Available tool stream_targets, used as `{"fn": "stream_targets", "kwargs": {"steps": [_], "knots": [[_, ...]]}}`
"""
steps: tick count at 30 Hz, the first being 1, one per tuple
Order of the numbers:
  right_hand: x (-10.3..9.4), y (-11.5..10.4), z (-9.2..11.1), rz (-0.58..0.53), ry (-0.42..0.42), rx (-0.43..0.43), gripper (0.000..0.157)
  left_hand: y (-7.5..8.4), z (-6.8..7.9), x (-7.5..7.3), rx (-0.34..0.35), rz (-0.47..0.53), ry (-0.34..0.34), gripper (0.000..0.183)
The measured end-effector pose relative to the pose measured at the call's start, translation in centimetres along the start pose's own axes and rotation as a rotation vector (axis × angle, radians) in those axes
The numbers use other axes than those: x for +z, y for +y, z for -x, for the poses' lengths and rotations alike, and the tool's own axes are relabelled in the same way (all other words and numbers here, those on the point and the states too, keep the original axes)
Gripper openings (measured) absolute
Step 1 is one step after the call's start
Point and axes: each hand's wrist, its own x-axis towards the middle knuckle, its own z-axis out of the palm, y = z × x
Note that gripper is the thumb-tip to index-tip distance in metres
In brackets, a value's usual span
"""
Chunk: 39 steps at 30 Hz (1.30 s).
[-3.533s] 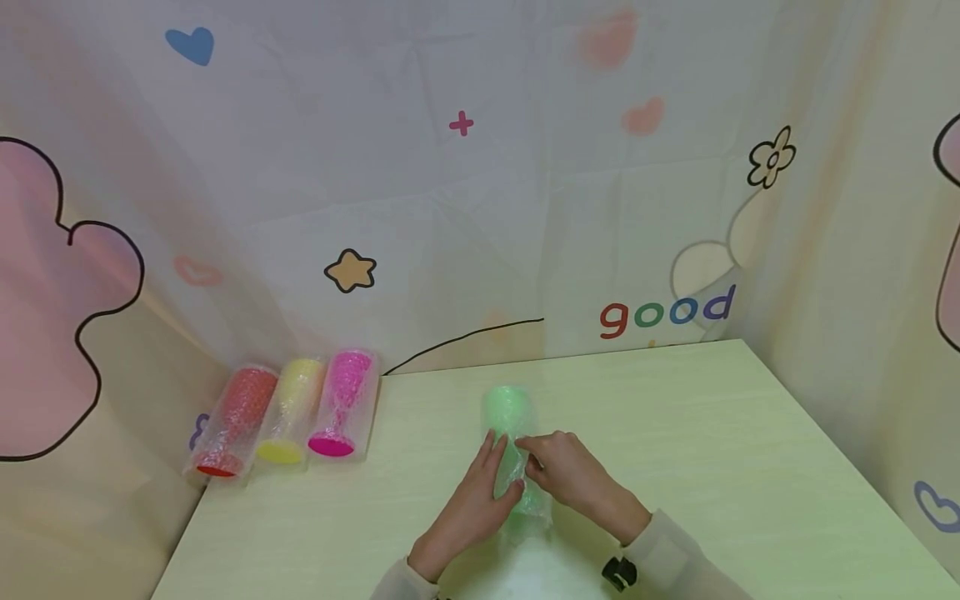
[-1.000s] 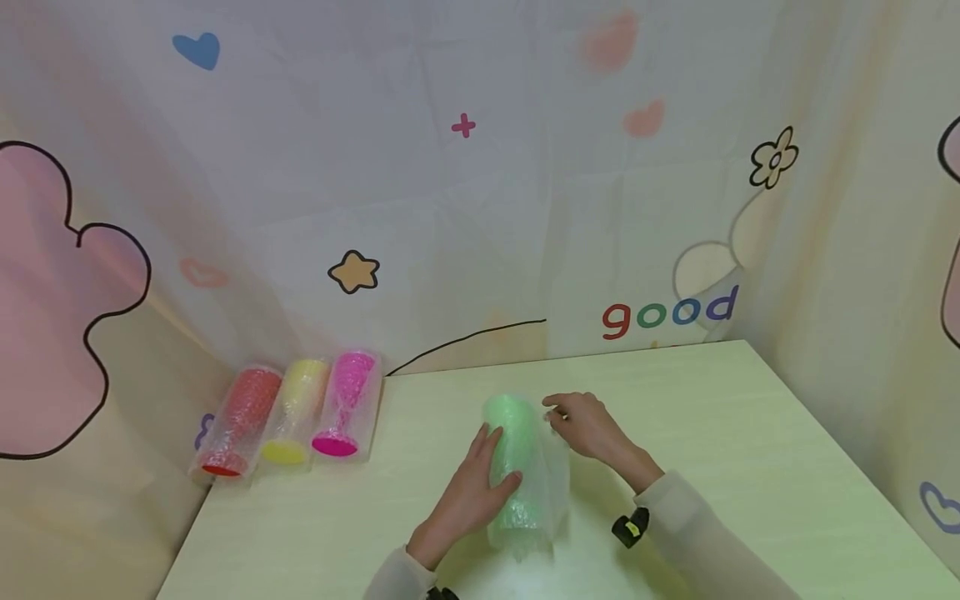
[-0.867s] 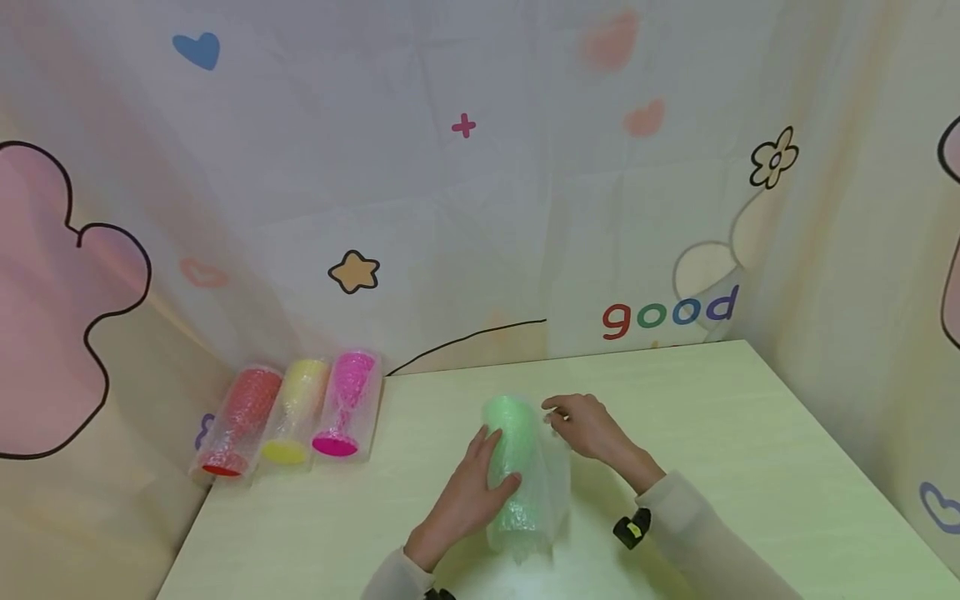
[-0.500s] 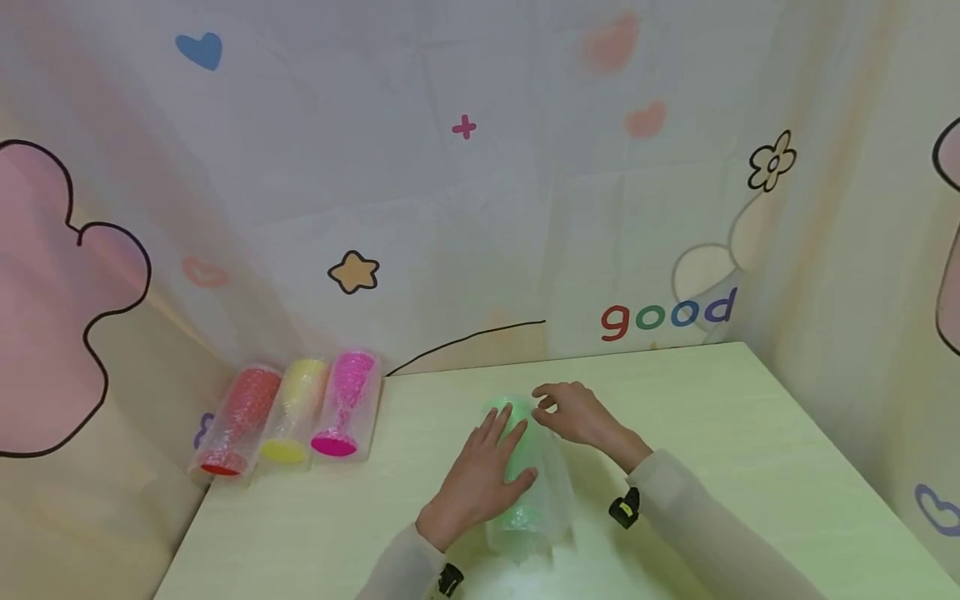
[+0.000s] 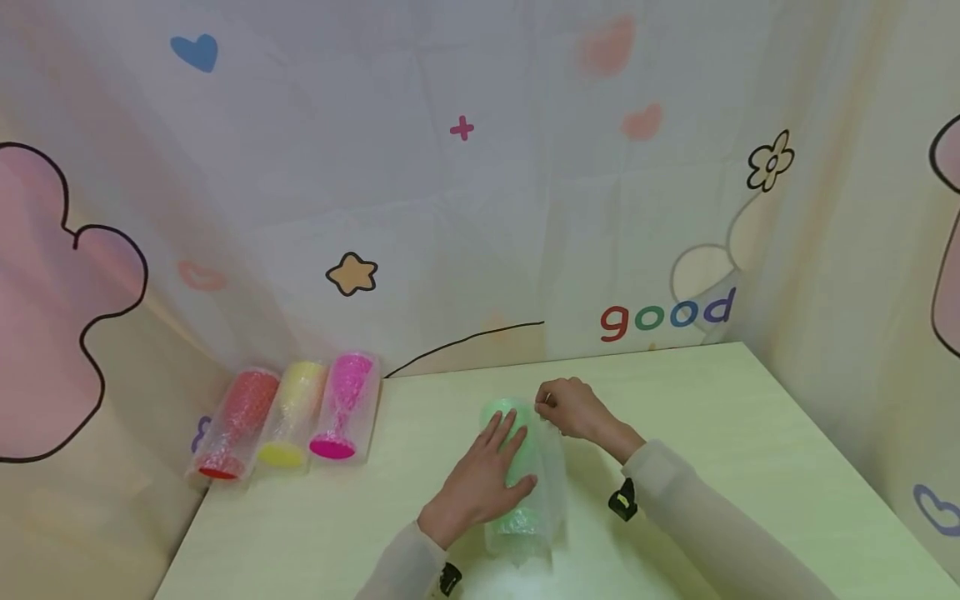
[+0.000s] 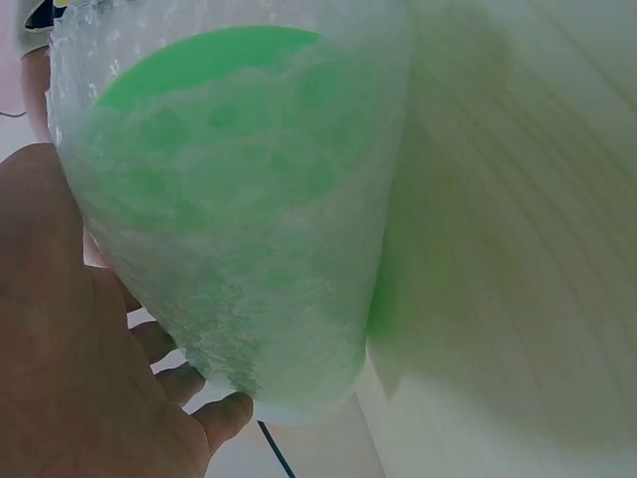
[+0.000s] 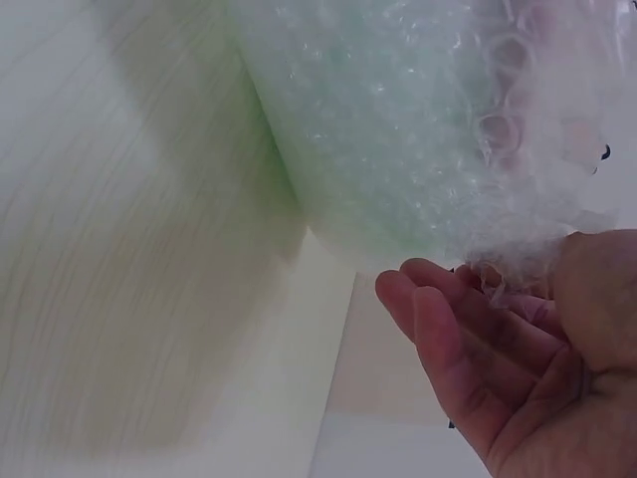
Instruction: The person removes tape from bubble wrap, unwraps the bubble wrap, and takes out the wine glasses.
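Observation:
A green goblet-like cup [image 6: 199, 65], with a round flat end towards me, lies on its side in clear bubble wrap [image 5: 555, 487] at the middle of the table. My left hand [image 5: 480, 479] rests over the wrapped cup with its fingers spread. On the far right side, my right hand [image 5: 576, 410] pinches the loose edge of the wrap, which stands away from the cup as a flap. In the right wrist view, a crumpled bit of bubble wrap [image 7: 498, 274] sits between thumb and fingers.
Wrapped cups in red [image 5: 240, 421], yellow [image 5: 292, 412] and pink [image 5: 345, 404] lie side by side at the table's back left. A printed curtain [image 5: 480, 208] hangs behind the pale table [image 5: 712, 450].
My right hand has gone from on top of the cup to its far right, with the wrap's edge. A flap has come loose. My left hand has shifted forward and spread its fingers.

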Motion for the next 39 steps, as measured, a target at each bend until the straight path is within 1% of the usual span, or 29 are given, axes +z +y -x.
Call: {"fn": "stream_targets", "kwargs": {"steps": [6, 11, 16, 23, 27, 28, 30, 32, 35, 37, 39], "knots": [[0.1, 0.5, 0.2, -0.049, 0.004, 0.032, 0.01, -0.3, 0.4, 0.2, 0.001, 0.017, 0.003, 0.07], [0.2, 1.4, 0.3, -0.087, -0.001, 0.05, 0.011, -0.5, 0.7, 0.5, 0.007, -0.007, 0.018, 0.07], [0.4, 2.1, 0.2, -0.118, -0.002, 0.077, 0.011, -0.6, 0.7, 0.7, 0.01, -0.008, 0.013, 0.07], [0.8, 3.6, 0.2, -0.184, -0.008, 0.143, 0.011, -0.8, 0.9, 0.6, 0.014, -0.004, 0.012, 0.07], [0.8, 3.8, 0.2, -0.198, -0.027, 0.158, 0.012, -0.7, 1.0, 0.5, 0.023, 0.007, 0.018, 0.069], [0.8, 3.8, 0.2, -0.2, -0.038, 0.151, 0.012, -0.7, 1.0, 0.5, 0.023, 0.006, 0.018, 0.07], [0.4, 3.7, 0.2, -0.191, -0.06, 0.111, 0.013, -0.6, 0.9, 0.5, 0.013, -0.006, 0.027, 0.069], [0.1, 3.5, 0.1, -0.183, -0.076, 0.07, 0.015, -0.4, 0.7, 0.3, -0.004, -0.01, 0.049, 0.068], [-0.3, 3.3, -0.3, -0.168, -0.109, 0.006, 0.022, 0.0, 0.1, -0.1, -0.029, -0.014, 0.084, 0.066], [-0.5, 3.0, -0.6, -0.155, -0.141, -0.017, 0.028, 0.3, -0.3, -0.4, -0.033, -0.025, 0.085, 0.065], [-0.7, 2.7, -1.0, -0.135, -0.179, -0.043, 0.033, 0.6, -0.7, -0.5, -0.026, -0.051, 0.07, 0.065]]}}
